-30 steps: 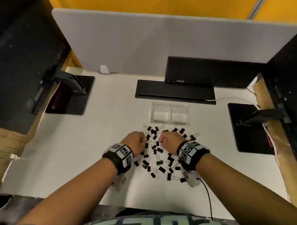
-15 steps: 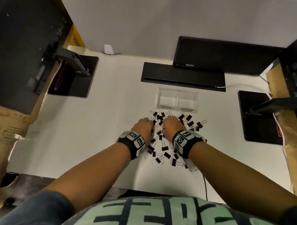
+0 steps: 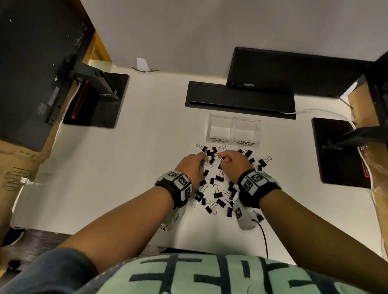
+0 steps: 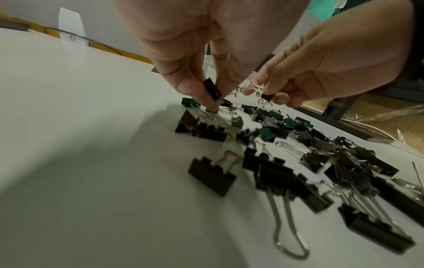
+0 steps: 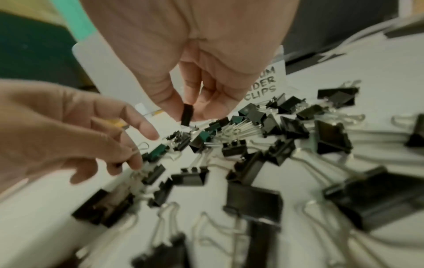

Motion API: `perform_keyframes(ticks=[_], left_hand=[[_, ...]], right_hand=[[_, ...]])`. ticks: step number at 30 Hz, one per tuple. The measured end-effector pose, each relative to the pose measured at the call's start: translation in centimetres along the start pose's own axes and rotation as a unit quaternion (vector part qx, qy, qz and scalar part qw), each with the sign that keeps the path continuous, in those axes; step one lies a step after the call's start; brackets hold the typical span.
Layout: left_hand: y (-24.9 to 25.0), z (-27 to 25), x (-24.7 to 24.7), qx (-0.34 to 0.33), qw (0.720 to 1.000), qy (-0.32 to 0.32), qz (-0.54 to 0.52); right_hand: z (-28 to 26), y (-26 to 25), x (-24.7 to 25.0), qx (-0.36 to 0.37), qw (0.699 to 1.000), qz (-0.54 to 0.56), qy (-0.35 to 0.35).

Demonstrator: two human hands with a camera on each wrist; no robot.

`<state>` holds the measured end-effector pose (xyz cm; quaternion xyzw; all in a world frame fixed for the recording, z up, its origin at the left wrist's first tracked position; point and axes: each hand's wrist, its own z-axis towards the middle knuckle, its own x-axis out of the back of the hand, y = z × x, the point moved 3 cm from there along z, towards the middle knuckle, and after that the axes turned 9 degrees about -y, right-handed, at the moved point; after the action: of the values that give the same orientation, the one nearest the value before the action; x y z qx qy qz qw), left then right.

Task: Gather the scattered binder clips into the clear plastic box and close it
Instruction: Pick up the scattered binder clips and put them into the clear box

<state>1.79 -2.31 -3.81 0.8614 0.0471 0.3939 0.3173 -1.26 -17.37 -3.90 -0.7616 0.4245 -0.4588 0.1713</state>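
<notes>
At the far left of the smooth white table [image 3: 96,173] stands a flat black monitor base [image 3: 97,102] with a red-edged item tucked against it. Moving right, the left hand [image 3: 192,167] reaches down into the scatter of binder clips [image 3: 215,190], small folded black metal wedges with looped silver wire handles, some looking dark green in the wrist views. Its thumb and forefinger are curled and pinch a small black clip [image 4: 212,88] just above the heap, with one fingertip touching the wire handles of a clip lying below. Just right of it, nearly touching, the right hand [image 3: 232,165] has its fingers curled as well, pinching another little black clip [image 5: 187,114] held upright above the pile. Both wrists wear black bands bearing white square-patterned tags. Just beyond the hands, at the far edge of the clip scatter, sits the clear plastic box [image 3: 233,131], a glossy rectangular case divided into two compartments, with white labels on its near side reading small and medium binder clips; whether any clips lie in it cannot be told. Behind it lies a long flat black slab [image 3: 240,98], and to the far right another black base [image 3: 335,149] with a thin white cable [image 3: 316,111] curving by.
</notes>
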Motion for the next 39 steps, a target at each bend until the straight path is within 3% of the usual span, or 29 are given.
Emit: perform_keyframes(ticks=[7,9,12,16,19,26,34,39], left_hand=[[-0.3,1.4,-1.4,-0.034,0.993,-0.024,0.111],[-0.4,1.6,-1.8,-0.049,0.988,-0.038,0.142],[-0.7,1.9,-2.0,-0.065,0.984,-0.036,0.16],[-0.7,2.0,-2.1,-0.077,0.98,-0.04,0.181],[-0.7,2.0,-2.0,-0.084,0.977,-0.039,0.191],[-1.1,2.2,-2.2,-0.079,0.983,-0.027,0.166],[-1.1,1.7,-2.4,-0.1,0.981,-0.032,0.16],[-0.6,1.8,-2.6,-0.105,0.974,-0.035,0.197]], right_hand=[[-0.2,0.4,-0.2,-0.084,0.973,0.201,-0.074],[-0.4,0.2,-0.3,-0.066,0.984,0.145,-0.085],[-0.7,-0.1,-1.3,-0.032,0.994,-0.021,-0.107],[-1.0,-0.1,-2.7,-0.007,0.979,-0.164,-0.123],[-0.8,-0.4,-3.2,0.027,0.969,-0.228,-0.097],[-0.5,-0.7,-2.7,0.016,0.977,-0.195,-0.088],[2.8,-4.4,6.7,0.017,0.997,-0.062,0.03],[6.3,-7.0,7.8,0.02,0.988,-0.148,0.026]])
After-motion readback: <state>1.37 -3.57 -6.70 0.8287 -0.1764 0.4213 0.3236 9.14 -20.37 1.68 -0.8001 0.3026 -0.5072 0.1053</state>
